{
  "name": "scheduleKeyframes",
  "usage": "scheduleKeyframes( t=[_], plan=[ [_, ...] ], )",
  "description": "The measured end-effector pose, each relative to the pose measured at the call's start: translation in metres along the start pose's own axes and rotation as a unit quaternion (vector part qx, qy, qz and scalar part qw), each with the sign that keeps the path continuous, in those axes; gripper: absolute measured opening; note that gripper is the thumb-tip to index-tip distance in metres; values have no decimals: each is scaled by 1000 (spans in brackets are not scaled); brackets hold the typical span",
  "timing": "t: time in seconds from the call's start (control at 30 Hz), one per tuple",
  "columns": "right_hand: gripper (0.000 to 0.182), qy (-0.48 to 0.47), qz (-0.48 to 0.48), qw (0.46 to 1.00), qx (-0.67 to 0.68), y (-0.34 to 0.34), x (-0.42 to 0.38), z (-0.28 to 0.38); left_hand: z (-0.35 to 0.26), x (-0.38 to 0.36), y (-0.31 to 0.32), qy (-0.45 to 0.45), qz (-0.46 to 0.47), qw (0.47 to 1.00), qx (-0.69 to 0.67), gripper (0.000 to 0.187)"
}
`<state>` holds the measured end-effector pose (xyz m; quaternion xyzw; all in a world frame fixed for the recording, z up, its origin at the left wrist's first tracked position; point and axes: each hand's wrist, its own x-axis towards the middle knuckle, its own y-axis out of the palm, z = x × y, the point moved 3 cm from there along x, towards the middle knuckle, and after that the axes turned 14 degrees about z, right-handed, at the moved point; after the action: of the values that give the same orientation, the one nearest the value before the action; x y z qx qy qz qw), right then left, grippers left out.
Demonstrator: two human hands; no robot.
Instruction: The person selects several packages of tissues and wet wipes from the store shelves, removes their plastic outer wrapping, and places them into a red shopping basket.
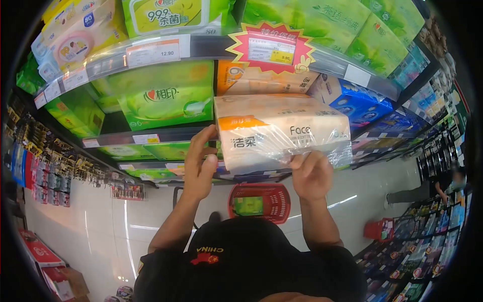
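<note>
A large plastic-wrapped pack of face tissues (282,133), peach and orange with "Face" printed on it, sticks out in front of the shelf. My right hand (313,173) is closed on its lower front edge, with thumb and fingers pinching the clear wrap. At the pack's left end is my left hand (198,166), its fingertips against the upper corner and its thumb pointing up alongside. Behind the pack, another orange tissue pack (266,79) sits on the shelf. Green tissue packs (163,95) stand left of it, and blue packs (357,100) are to the right.
On the floor by my feet stands a red shopping basket (276,199) with a green pack (248,205) inside. A starred price sign (271,48) hangs from the upper shelf edge. At right, a person (437,189) is beside another red basket (377,229). Cartons (63,282) lie lower left.
</note>
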<state>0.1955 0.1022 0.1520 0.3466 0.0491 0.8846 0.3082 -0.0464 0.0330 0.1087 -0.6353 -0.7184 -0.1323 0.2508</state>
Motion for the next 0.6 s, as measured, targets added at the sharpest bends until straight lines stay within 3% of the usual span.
scheduleKeyframes(
  t=[0.03,0.27,0.37,0.6],
  plan=[
    [43,-3,2,1000,6,-3,2,0,3,0,1,-3,-7,1000,-23,57],
    [38,6,-3,1000,-14,-6,20,3,-26,34,-31,26,-77,981,176,51],
    [38,-17,27,999,28,-12,36,1,-30,39,-29,40,-68,979,189,53],
    [66,28,37,999,28,-19,75,9,-20,40,-9,57,-37,980,187,59]
  ],
)
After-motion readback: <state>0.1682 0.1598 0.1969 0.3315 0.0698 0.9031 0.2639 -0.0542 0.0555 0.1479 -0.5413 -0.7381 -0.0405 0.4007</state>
